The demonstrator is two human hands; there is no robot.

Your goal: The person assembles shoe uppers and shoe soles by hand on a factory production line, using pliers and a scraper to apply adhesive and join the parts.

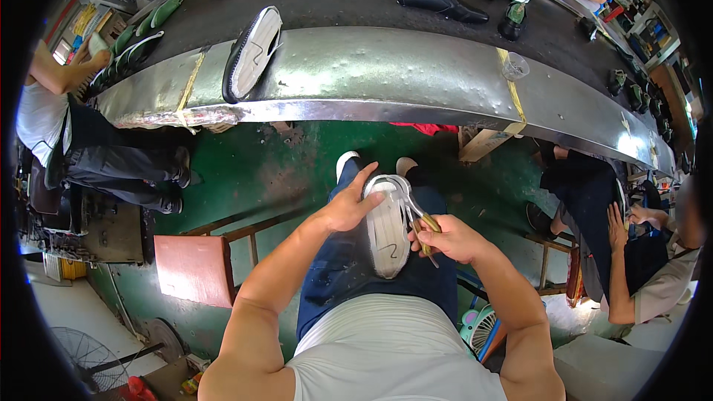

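Observation:
A shoe upper on its last, pale sole side up [388,241], lies across my thighs with a dark curved line drawn on it. My left hand [347,206] grips its far end, thumb laid on the pale sole and fingers along the left edge. My right hand [454,240] is closed round the yellowish handles of a pair of metal pincers [408,197]. The curved jaws of the pincers reach the shoe's far right edge; whether they bite on it I cannot tell.
A metal-edged conveyor [394,67] runs across ahead, bearing several shoes. One pale-soled shoe [254,56] leans on its near edge. A brown-topped stool [194,269] stands at left, a small fan [479,327] by my right side. People sit at left and right.

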